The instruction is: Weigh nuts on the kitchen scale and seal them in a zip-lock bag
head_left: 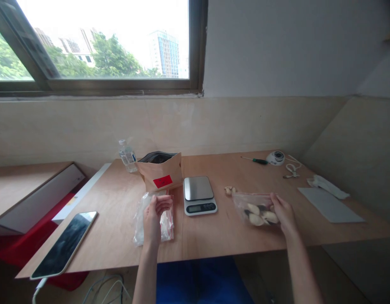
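My right hand [282, 211] grips the upper right corner of a clear zip bag [242, 207], its fingers closed on the edge. Inside the bag lie several pale pieces [256, 219] with dark parts; their kind is unclear. A few small pale beige pieces [229, 191] lie on the table just behind the bag. My left hand [156, 207] is over a stack of clear zip bags [166, 226] with red edges, its fingers half bent and nothing visible in them. Between my hands stands a digital kitchen scale [199, 195], its metal plate bare.
An open brown paper pouch [159, 171] with a red label stands behind the bags, beside a water bottle [128, 157]. A phone [64, 245] on a cable lies left. At the right are a screwdriver [260, 161], a dome camera [276, 158] and a grey sheet [331, 204].
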Demonstrator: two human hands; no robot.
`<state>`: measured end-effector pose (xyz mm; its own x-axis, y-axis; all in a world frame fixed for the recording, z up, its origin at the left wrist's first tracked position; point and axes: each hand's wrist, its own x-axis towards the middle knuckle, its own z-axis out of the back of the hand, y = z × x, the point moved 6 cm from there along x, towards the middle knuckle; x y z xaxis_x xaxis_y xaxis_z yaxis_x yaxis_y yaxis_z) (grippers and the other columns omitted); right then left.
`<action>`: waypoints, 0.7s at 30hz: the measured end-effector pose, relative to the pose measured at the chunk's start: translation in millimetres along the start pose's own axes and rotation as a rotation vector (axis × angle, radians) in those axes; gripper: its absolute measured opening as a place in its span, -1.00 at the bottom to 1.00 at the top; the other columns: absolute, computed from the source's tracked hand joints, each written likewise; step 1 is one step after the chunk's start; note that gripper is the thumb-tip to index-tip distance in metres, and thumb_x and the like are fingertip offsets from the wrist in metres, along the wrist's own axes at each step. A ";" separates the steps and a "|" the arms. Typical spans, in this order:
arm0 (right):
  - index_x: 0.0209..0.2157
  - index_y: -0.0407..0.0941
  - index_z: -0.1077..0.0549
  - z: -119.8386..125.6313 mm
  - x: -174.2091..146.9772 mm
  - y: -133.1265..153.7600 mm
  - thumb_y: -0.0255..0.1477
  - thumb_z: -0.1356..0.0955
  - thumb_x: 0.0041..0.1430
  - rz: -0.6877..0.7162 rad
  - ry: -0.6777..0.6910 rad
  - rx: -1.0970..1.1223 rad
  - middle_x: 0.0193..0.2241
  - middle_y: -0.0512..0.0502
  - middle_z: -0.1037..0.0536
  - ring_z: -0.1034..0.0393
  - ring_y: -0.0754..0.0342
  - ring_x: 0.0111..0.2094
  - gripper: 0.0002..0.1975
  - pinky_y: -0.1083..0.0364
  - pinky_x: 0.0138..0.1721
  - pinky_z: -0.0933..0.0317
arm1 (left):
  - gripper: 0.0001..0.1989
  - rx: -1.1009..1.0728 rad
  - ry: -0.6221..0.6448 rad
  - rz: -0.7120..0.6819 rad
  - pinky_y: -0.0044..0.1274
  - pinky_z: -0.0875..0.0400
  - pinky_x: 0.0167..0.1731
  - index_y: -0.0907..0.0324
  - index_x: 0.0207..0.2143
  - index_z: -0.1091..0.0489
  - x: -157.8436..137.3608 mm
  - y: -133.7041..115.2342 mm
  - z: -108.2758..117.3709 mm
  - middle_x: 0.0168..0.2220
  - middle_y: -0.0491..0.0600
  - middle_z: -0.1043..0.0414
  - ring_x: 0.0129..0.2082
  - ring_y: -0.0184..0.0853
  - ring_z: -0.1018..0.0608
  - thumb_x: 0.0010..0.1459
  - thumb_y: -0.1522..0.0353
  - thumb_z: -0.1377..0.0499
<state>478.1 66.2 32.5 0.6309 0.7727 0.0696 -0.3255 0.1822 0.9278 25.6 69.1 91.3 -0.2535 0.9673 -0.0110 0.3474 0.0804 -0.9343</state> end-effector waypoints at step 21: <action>-0.17 -0.08 -0.45 -132.2 -5.5 48.8 -0.30 -0.30 0.10 0.620 0.233 -0.765 -0.20 -0.17 -0.50 -0.32 -0.15 -0.11 -0.74 -0.09 -0.11 -0.03 | -0.75 1.412 0.289 -0.379 -0.48 -0.28 -0.34 0.11 -0.40 -0.43 92.3 -131.2 -54.8 -0.33 0.00 -0.50 -0.31 -0.19 -0.48 0.11 0.32 0.04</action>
<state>365.7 151.2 28.9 0.0708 0.9481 0.3100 -0.9648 -0.0138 0.2625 6.0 161.0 232.4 0.1153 0.9694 0.2169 -0.8787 0.2014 -0.4328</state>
